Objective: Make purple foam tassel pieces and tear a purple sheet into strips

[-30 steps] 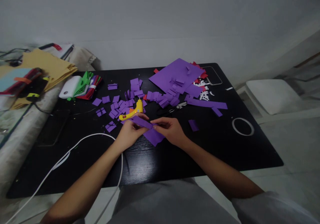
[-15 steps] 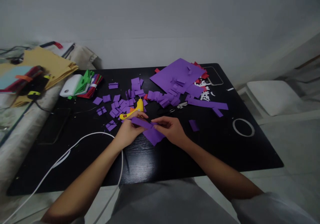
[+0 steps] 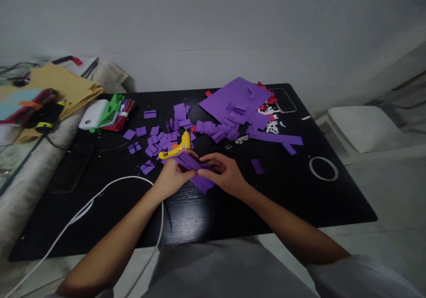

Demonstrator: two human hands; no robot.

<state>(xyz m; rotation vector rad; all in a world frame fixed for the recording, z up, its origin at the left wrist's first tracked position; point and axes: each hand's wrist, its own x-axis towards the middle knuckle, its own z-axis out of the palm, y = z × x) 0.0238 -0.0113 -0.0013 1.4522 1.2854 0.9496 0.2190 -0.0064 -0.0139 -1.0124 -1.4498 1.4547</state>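
Observation:
A purple paper piece [image 3: 201,183] is pinched between both hands near the table's front middle. My left hand [image 3: 175,174] grips its left part, thumb on top. On the right side my right hand [image 3: 223,172] holds it too, and the two thumbs nearly meet over the paper. Just beyond my left hand lies a yellow glue gun [image 3: 181,147]. Many small folded purple pieces [image 3: 156,143] are scattered behind and left of it. Scissors [image 3: 241,140] rest behind my right hand.
A large purple sheet [image 3: 229,96] lies at the back of the black table [image 3: 282,200]. A tape ring [image 3: 324,168] sits on the right. At the left are a white cable [image 3: 109,183], a phone-like dark slab [image 3: 71,168] and coloured paper bundles [image 3: 116,111].
My thumbs have come closer together over the purple paper. The paper has tilted, and its left end stands out more beyond my left hand.

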